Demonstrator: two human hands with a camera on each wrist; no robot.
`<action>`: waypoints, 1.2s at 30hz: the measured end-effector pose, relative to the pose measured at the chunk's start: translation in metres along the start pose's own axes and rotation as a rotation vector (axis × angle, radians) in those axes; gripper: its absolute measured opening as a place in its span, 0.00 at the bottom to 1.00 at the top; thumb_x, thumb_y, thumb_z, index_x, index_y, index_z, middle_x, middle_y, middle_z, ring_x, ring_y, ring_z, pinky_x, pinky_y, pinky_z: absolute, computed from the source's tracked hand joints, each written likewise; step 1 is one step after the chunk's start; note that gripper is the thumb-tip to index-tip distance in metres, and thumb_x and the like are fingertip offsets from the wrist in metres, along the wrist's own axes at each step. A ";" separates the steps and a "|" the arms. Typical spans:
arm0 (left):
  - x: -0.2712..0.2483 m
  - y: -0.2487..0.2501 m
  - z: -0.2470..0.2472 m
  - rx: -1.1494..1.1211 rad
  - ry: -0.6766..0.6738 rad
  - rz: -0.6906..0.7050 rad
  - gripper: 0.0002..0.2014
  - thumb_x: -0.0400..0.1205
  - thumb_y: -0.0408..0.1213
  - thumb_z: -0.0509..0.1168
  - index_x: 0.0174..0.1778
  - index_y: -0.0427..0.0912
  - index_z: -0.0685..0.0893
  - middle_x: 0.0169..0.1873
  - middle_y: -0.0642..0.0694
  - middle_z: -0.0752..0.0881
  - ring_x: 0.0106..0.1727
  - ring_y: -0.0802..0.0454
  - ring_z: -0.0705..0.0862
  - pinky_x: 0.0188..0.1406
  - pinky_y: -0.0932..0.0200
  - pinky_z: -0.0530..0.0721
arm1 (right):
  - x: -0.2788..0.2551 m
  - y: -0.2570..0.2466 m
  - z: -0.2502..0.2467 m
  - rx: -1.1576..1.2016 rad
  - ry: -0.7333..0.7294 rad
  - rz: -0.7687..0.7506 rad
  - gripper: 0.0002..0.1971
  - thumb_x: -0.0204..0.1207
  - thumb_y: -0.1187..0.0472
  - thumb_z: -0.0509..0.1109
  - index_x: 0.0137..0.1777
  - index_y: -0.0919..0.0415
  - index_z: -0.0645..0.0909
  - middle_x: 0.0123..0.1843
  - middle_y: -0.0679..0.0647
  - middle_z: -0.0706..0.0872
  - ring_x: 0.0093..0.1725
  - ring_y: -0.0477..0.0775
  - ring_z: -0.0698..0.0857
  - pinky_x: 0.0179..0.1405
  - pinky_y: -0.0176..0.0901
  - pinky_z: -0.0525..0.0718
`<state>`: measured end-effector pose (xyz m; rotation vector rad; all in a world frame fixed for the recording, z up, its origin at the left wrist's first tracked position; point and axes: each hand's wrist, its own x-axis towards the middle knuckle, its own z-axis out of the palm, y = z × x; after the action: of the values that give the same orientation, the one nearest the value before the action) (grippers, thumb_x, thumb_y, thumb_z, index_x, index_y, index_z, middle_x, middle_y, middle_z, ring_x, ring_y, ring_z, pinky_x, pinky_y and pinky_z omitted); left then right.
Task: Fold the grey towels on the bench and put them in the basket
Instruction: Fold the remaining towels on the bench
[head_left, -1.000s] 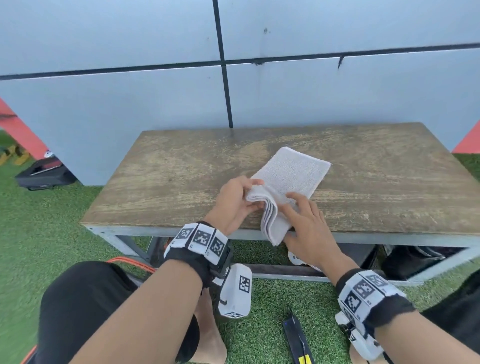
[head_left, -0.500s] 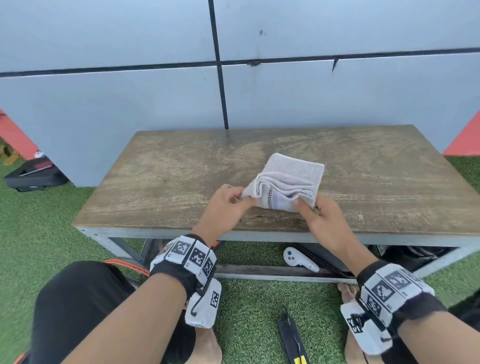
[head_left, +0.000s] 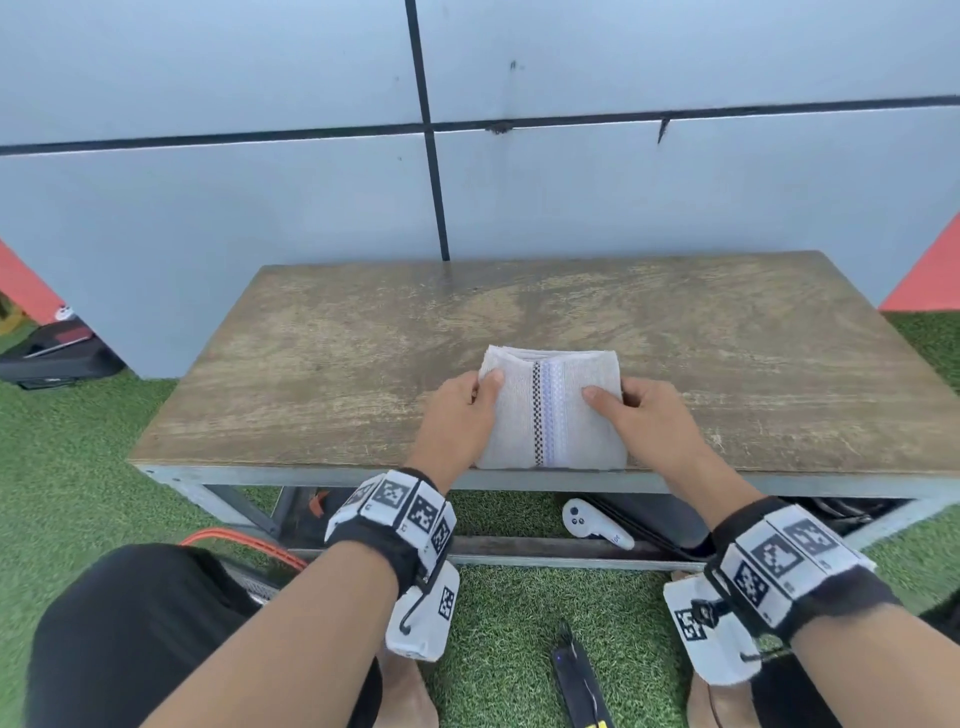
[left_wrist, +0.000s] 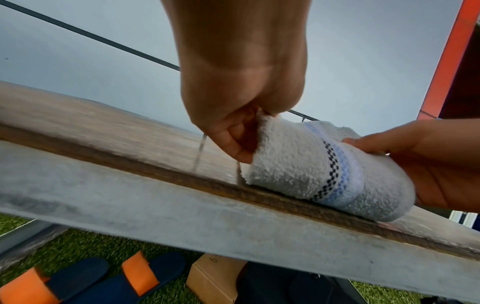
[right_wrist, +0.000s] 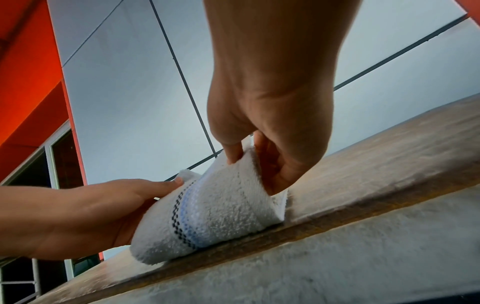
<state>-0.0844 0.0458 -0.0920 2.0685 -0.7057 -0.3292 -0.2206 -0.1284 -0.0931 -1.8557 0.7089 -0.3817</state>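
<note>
Grey towel (head_left: 551, 410) pinched by both hands, bench (head_left: 332, 364) edge.

Grey panelled wall (head_left: 208, 208) with black seams rises behind the counter, orange-red strips (head_left: 930, 280) at both edges. Green artificial turf (head_left: 72, 467) all round the counter. Under the counter – white handheld controller (head_left: 597, 525), orange cable (head_left: 244, 540), blue-and-orange slippers (left_wrist: 85, 279), tan cardboard box (left_wrist: 213, 275). Black case (head_left: 52, 353) on the turf left of the counter, by the wall. Black strip-like object with yellow marking (head_left: 579, 680) on the turf in front of the counter – cannot tell what it is.
</note>
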 end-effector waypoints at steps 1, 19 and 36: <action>0.006 0.004 0.003 0.033 0.022 -0.003 0.21 0.91 0.53 0.53 0.35 0.44 0.71 0.28 0.50 0.75 0.27 0.53 0.71 0.27 0.59 0.68 | 0.006 -0.001 0.000 -0.021 0.021 0.008 0.21 0.83 0.50 0.71 0.34 0.64 0.77 0.31 0.56 0.83 0.30 0.50 0.80 0.29 0.42 0.74; 0.067 -0.010 0.040 0.484 0.137 -0.145 0.23 0.90 0.57 0.45 0.45 0.46 0.77 0.37 0.48 0.80 0.45 0.40 0.83 0.49 0.42 0.83 | 0.061 0.032 0.012 -0.498 0.168 0.024 0.18 0.86 0.46 0.60 0.37 0.54 0.75 0.31 0.49 0.82 0.32 0.53 0.80 0.28 0.45 0.72; 0.030 0.004 0.027 0.269 0.332 -0.096 0.19 0.81 0.58 0.62 0.55 0.46 0.71 0.46 0.51 0.80 0.40 0.51 0.81 0.39 0.52 0.76 | 0.059 0.009 0.010 -0.795 0.117 -0.265 0.21 0.85 0.48 0.61 0.75 0.54 0.66 0.80 0.58 0.67 0.75 0.64 0.71 0.70 0.64 0.76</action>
<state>-0.0747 0.0075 -0.1028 2.3422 -0.4683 0.0626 -0.1725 -0.1610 -0.1091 -2.7145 0.7560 -0.4140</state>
